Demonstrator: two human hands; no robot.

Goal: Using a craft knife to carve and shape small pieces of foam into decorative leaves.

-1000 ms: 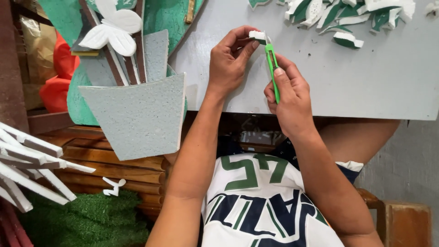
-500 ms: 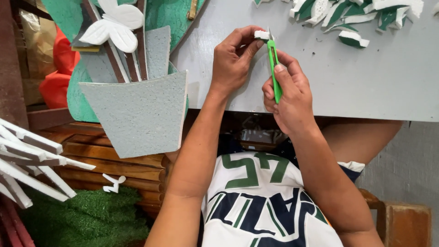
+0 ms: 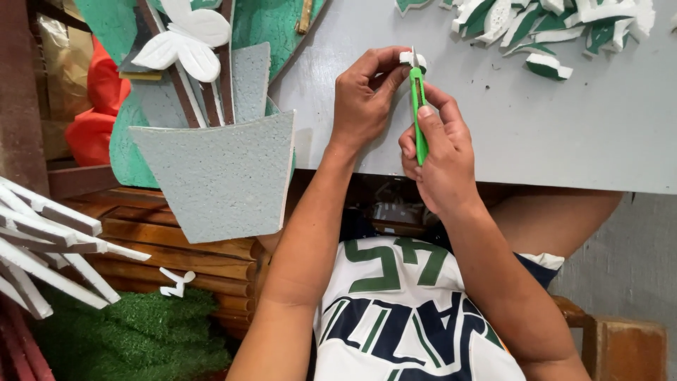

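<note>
- My left hand [image 3: 363, 95] pinches one small white foam piece [image 3: 409, 58] above the tabletop's [image 3: 564, 134] near edge.
- My right hand [image 3: 441, 159] grips one green knife [image 3: 419, 116], blade at the piece.
- One scrap pile [image 3: 550, 25] lies at the far edge.

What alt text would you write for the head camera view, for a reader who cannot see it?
Over a grey table, the left hand pinches a small white foam piece while the right hand presses a green utility knife to it. Green-and-white foam scraps lie beyond; a grey foam pot cutout stands at left.
</note>
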